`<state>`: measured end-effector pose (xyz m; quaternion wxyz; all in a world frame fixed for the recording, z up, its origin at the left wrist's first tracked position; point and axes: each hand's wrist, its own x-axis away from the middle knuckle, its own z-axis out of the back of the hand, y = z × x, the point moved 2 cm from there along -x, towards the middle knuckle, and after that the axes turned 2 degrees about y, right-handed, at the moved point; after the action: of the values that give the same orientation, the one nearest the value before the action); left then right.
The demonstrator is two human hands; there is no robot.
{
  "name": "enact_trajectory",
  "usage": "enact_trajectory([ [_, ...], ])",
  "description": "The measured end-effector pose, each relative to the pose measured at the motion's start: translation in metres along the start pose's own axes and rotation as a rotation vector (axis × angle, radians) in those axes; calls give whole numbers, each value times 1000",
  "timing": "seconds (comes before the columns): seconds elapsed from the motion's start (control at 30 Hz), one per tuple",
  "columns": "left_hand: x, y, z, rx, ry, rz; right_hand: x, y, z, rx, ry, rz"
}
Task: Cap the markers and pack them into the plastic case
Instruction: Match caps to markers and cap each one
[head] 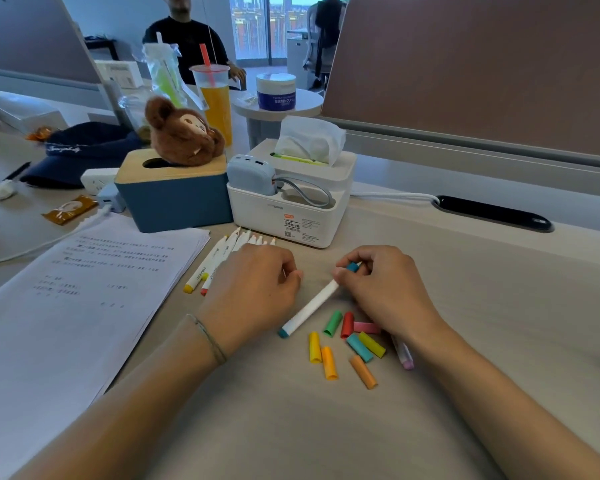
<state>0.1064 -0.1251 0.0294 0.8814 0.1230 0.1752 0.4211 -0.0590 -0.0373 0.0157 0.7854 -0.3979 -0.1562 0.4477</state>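
Observation:
My right hand (383, 289) pinches the upper end of a white marker with teal ends (314, 303), its fingers round the teal cap; the marker slants down to the left on the desk. My left hand (257, 285) rests on the desk with curled fingers, over a row of several uncapped white markers (219, 258). Several loose caps (347, 344), green, red, pink, teal, yellow and orange, lie below the right hand. A marker with a purple end (404, 353) sticks out from under my right wrist. No plastic case is in view.
A stack of printed paper (84, 289) lies at the left. Behind the hands stand a blue tissue box (177, 199) with a plush toy and a white tissue organiser (291, 209). Drinks, a cap and a seated person are farther back. A desk divider runs along the right.

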Motion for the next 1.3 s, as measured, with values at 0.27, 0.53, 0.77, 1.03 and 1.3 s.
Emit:
enact_trajectory([
  [0.27, -17, -34, 8, -35, 126, 198, -3, -4, 9, -1, -37, -23],
  [0.53, -24, -29, -4, -175, 61, 194, 0, -12, 10, 11, -95, 15],
  [0.77, -23, -18, 0, -269, 67, 152, 0, -15, 19, 98, -239, 11],
  [1.03, -16, -12, 2, 354, -160, 187, 5, -28, 37, 260, -447, 95],
  [1.3, -5, 3, 14, 603, -363, 200, 33, -41, 42, 461, -701, 206],
])
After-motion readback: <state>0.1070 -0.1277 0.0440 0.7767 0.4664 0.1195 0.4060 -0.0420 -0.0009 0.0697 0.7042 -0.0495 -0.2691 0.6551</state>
